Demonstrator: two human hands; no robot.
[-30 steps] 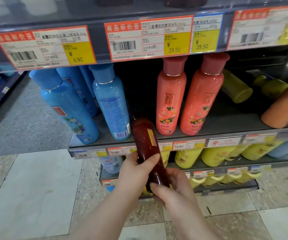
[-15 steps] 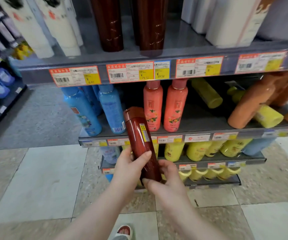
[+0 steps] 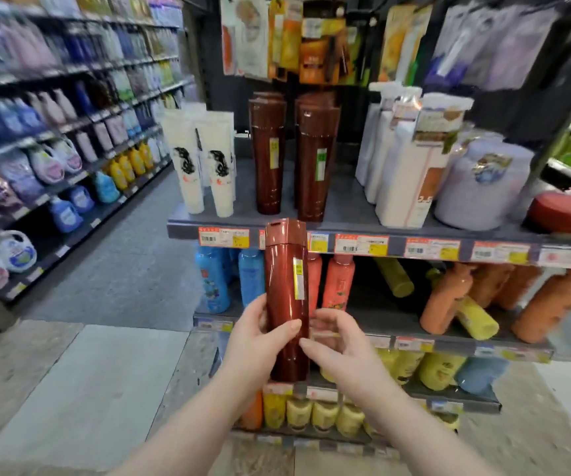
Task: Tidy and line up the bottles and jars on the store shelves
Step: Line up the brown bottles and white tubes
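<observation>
The dark red bottle (image 3: 284, 286) now stands upright in front of the shelving. Half a second ago it leaned with its cap to the left. It has also risen. Its cap then sat level with the blue and coral bottles, and now it overlaps the price-tag strip (image 3: 397, 247) on the edge of the top shelf (image 3: 346, 214). A yellow sticker (image 3: 298, 278) faces the camera on its right side.

The left hand (image 3: 255, 341) grips the lower half as before, with the fingers behind and the thumb laid across the front. The right hand (image 3: 337, 345) has shifted. It was cupped under the base and is now at the bottle's right side, about midway up. Its thumb tip is on the front edge and its curled fingers, blurred, are just behind.

The view has lifted since the earlier frames. On the top shelf, directly behind the held bottle, stand two matching dark red bottles (image 3: 270, 156), now seen whole rather than only at their bases. White tubes (image 3: 188, 159) stand to their left, and a pale purple jar (image 3: 483, 187) sits to the right. One shelf down, the blue bottles (image 3: 213, 283) and coral bottles (image 3: 337, 283) stand as they did. Further right, the orange bottles (image 3: 445, 297) lean, and a yellow bottle (image 3: 476, 319) lies among them. A long aisle of shelves (image 3: 37, 159), heavily blurred, has come into view on the left.
</observation>
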